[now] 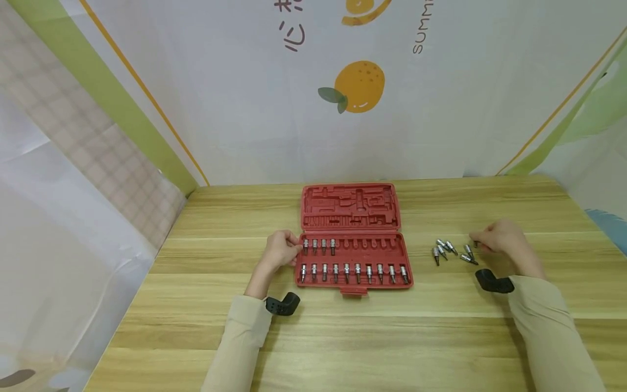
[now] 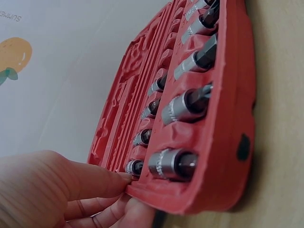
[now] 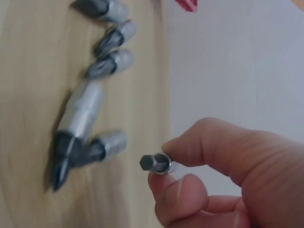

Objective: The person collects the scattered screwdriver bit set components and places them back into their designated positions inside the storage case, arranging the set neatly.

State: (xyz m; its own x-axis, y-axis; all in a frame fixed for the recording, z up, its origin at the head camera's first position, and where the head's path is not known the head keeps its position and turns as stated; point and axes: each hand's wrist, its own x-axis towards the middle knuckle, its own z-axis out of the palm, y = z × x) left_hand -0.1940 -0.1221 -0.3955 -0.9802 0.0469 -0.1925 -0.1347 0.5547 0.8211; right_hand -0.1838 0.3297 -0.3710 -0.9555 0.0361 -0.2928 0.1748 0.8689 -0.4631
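A red plastic case [image 1: 362, 258] lies unfolded on the table, its moulded lid [image 1: 343, 206] at the back. Silver bit sockets [image 1: 346, 272] line the case's front row, and several more [image 1: 324, 246] fill the left end of the back row; moulded recesses show to their right. My left hand [image 1: 281, 251] grips the case's left edge, thumb on top and fingers below. Out to the right, my right hand [image 1: 501, 238] pinches a hex bit socket [image 3: 159, 163] between thumb and index finger, its dark hex tip facing the wrist camera. Loose bit sockets [image 1: 442, 249] lie between that hand and the case.
The wood-grain table [image 1: 382, 348] reaches back to a white fabric sheet [image 1: 245, 120] printed with oranges. A latch tab [image 1: 354, 292] sticks out from the case's front edge. Dark wrist-camera mounts [image 1: 283, 305] sit on both wrists.
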